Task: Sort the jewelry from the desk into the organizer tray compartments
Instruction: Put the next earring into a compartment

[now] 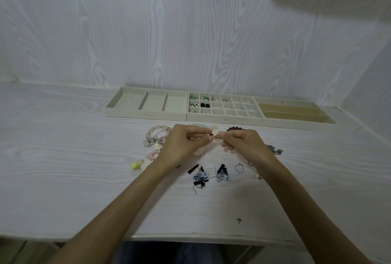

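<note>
My left hand [186, 143] and my right hand [241, 141] meet above the desk, both pinching one small pinkish earring [217, 138] between their fingertips. Loose jewelry lies beneath them: a pink bead bracelet [157, 134], a dark red bead bracelet [233, 129], blue fan earrings [201, 176], a silver ring [239, 167] and a silver chain [274, 149]. Behind stands the many-celled organizer tray [224, 115], its left cells holding green, black and silver pieces. A three-compartment tray [146, 113] joins it on the left.
A tray with long tan slots [296, 113] sits to the right of the celled one. A yellow pompom piece [135, 165] and pink ring [153, 155] lie at the left of the pile. A tiny dark bit [238, 219] rests near the desk's front edge [190, 237].
</note>
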A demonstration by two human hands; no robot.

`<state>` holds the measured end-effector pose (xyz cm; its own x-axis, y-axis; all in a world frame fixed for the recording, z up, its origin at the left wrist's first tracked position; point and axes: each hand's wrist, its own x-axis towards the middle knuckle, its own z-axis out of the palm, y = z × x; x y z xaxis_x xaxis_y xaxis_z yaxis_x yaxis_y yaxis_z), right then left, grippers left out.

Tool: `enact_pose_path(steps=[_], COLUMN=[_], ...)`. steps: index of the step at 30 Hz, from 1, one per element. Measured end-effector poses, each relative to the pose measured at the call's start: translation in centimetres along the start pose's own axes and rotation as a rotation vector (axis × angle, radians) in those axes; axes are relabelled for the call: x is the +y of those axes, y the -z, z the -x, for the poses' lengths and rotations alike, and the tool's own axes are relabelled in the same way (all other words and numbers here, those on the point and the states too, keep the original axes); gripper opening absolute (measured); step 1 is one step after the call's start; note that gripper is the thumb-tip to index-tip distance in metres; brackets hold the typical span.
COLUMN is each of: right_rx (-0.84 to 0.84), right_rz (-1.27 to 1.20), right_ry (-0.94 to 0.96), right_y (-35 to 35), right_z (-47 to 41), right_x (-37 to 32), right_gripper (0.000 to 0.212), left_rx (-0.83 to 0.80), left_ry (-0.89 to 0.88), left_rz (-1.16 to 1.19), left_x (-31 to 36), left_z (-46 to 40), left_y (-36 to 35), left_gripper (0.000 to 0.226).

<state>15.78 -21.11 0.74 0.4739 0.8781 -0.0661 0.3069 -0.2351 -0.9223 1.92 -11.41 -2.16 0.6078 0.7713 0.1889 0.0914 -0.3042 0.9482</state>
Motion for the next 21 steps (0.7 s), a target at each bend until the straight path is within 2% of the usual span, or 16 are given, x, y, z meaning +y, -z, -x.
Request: enact_pose_path(steps=[5, 9, 16, 18, 21], right_rx=[-0.013, 0.007, 0.053, 0.049, 0.035], right_rz=[-0.01, -0.057, -0.113, -0.122, -0.135], right_ry=[0.02, 0.038, 0.024, 0.023, 0.026], right_y=[-0.4, -0.6, -0.6, -0.7, -0.8], right_z=[-0.1, -0.3, -0.8, -0.9, -1.1], right_x=[0.3, 0.3, 0.3, 0.3, 0.3], right_gripper=[0.013, 0.016, 0.018, 0.019, 0.016], left_rx=[0.015, -0.073, -0.18, -0.235, -0.234], left_ry=[-0.046, 0.071, 0.366, 0.396, 0.343], left_rz=[-0.01, 0.048, 0.206, 0.223, 0.163], left_x=[0.7, 0.8, 0.5, 0.7, 1.5], left_z=[-0.7, -1.1, -0.2, -0.2, -0.7], left_y=[0.0, 0.3, 0.1, 0.3, 0.7], left_gripper=[0.015, 0.012, 0.029, 0.029, 0.021])
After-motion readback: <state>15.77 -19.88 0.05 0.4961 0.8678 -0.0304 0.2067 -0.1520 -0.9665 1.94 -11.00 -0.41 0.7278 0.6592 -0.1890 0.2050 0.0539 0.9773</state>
